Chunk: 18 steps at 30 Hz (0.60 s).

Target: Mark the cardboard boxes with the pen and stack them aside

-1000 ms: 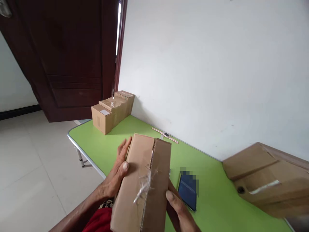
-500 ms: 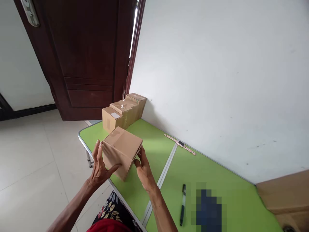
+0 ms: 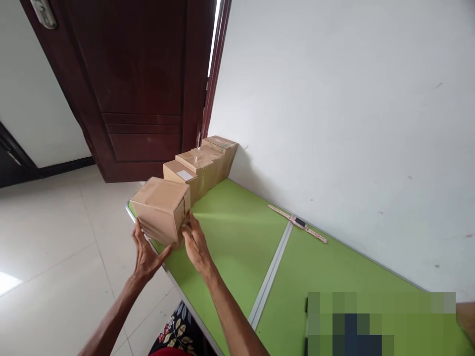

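A brown cardboard box (image 3: pixel 158 212) is held between my two hands at the left end of the green table (image 3: pixel 230 237). My left hand (image 3: pixel 146 254) spreads its thumb and fingers along the box's near left side. On the right side, my right hand (image 3: pixel 195 242) has its fingertips pressed to the box's edge, where a flap seam shows. Just behind the held box stands a row of several cardboard boxes (image 3: pixel 200 160), the nearest with a white label on top. Part of that nearest box is hidden by the one in my hands.
A pink-strapped wristband (image 3: pixel 299 222) lies by the wall edge. A metal strip (image 3: pixel 270 277) crosses the table. At the lower right is a pixelated patch with something dark blue in it. A dark red door (image 3: pixel 141 89) stands behind the table's left end.
Both hands have carried the box left and away from me, closer to the row of boxes. It has turned slightly. The camera view has shifted a little, so the pen is now mostly covered.
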Available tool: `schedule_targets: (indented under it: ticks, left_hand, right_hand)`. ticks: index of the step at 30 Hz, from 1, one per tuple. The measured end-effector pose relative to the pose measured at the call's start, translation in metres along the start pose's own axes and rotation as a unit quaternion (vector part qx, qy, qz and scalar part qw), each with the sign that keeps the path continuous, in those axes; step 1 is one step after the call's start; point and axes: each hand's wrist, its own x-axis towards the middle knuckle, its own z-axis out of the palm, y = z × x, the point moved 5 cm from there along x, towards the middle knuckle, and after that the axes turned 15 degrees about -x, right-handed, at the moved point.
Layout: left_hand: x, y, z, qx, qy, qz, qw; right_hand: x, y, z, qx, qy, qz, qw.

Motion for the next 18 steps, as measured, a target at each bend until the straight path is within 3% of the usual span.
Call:
schedule_targets:
  ticks: [5,9,15,18]
  left_hand:
    - [0.045,-0.023,0.001,0.004,-0.027,-0.012,1.000]
    - [0.070,-0.034,0.007,-0.006,-0.045,-0.025,0.999]
    - [0.105,-0.045,0.011,-0.023,-0.101,-0.051,0.993]
    - [0.102,-0.022,0.003,-0.031,-0.109,-0.071,0.991]
  right_hand:
    - [0.038,-0.009,0.023,-0.017,-0.018,0.005,1.000]
    - [0.045,0.001,0.025,-0.018,-0.038,0.022,0.999]
    - [0.020,0.023,0.004,-0.010,-0.084,0.065,0.994]
    - [-0.015,0.025,-0.016,0.002,-0.069,0.069,0.995]
